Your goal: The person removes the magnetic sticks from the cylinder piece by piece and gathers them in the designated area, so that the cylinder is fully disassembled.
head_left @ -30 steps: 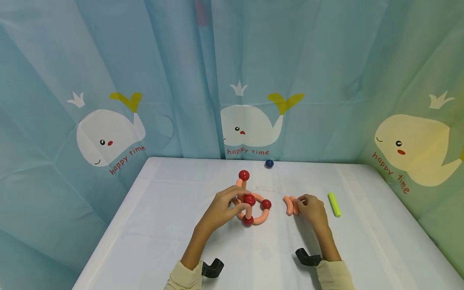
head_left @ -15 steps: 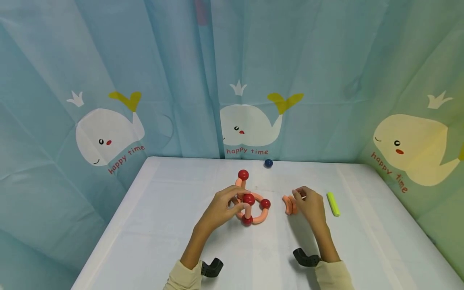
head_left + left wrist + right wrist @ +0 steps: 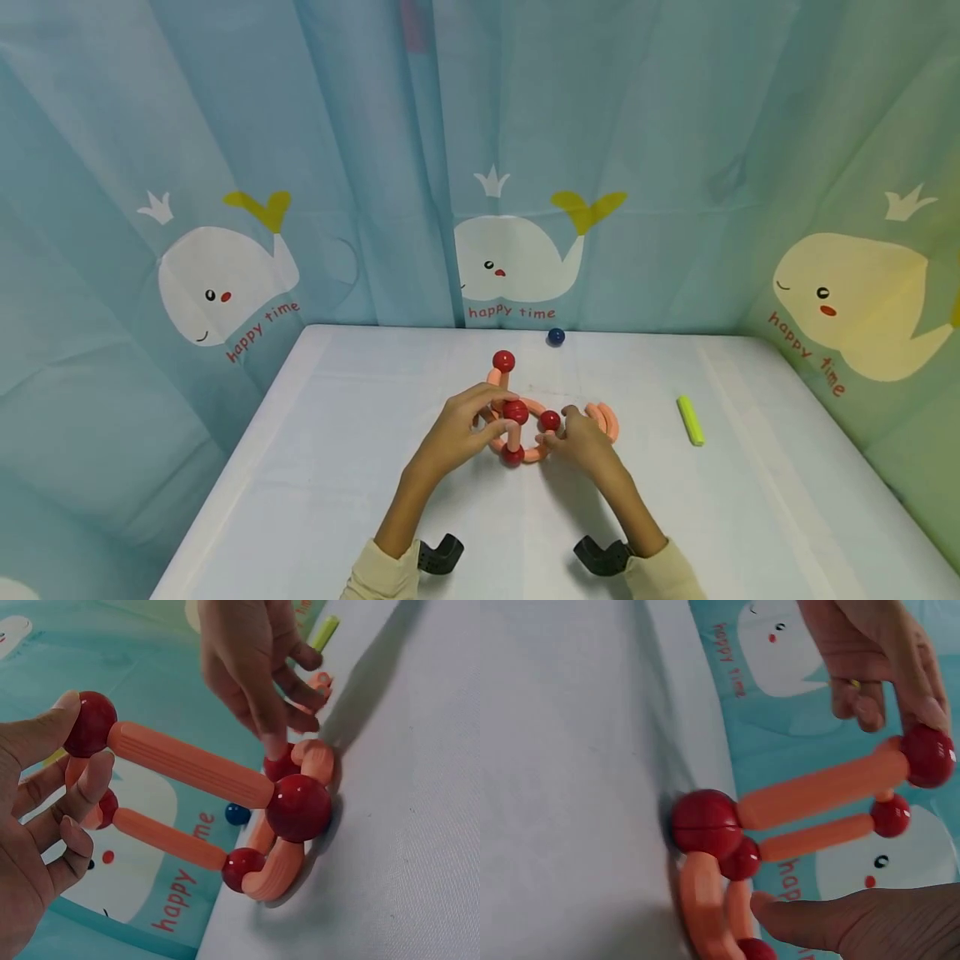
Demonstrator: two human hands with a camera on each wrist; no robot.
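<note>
A toy frame of red balls and orange rods stands on the table; curved rods form its ring [image 3: 537, 454] at the bottom. My left hand [image 3: 456, 427] pinches a raised red ball [image 3: 91, 724] at the top of a straight orange rod [image 3: 191, 765]. Beside the ring's right-hand red ball [image 3: 550, 420] is my right hand [image 3: 588, 446], thumb extended and fingers loosely bent. In the left wrist view a fingertip of the right hand lies right at that ball. Two loose curved orange rods [image 3: 602, 421] lie side by side, just beyond the right hand.
A yellow-green stick [image 3: 691, 421] lies on the white table [image 3: 322, 467] to the right. Near the back edge sits a dark blue ball [image 3: 556, 337]. A blue-green curtain [image 3: 667, 125] with whale prints hangs behind and at the sides.
My right hand has left the loose curved rods and moved left to the ring's right-hand ball. The left hand keeps its grip on the raised ball.
</note>
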